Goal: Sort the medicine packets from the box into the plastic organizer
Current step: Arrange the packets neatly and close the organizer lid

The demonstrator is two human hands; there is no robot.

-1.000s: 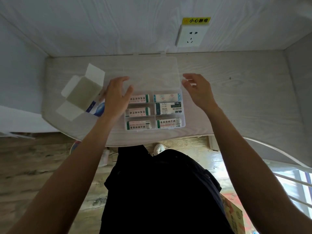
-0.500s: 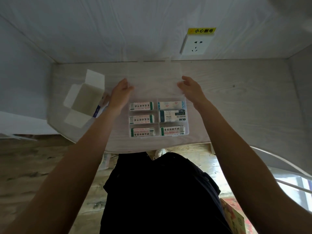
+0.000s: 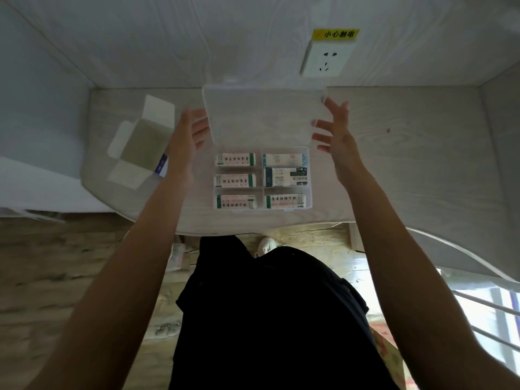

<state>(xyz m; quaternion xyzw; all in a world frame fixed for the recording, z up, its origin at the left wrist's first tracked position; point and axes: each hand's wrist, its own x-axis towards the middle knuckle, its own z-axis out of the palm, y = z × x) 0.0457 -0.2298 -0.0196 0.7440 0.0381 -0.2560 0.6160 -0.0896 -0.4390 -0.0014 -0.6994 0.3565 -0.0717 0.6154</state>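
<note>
A clear plastic organizer sits on the pale wooden table, with several medicine packets lying flat in its compartments. Its transparent lid is hinged at the back and stands raised, tilted toward me. My left hand touches the lid's left edge with straight fingers. My right hand touches the right edge the same way. The cardboard box lies opened flat to the left of my left hand.
A wall socket with a yellow warning label is on the back wall. The table's near edge runs just below the organizer. The table surface stretches to the right toward a side wall.
Both hands moved from the lid's far corners to its side edges, and the lid has swung up from lying flat behind the organizer to a raised, tilted position.
</note>
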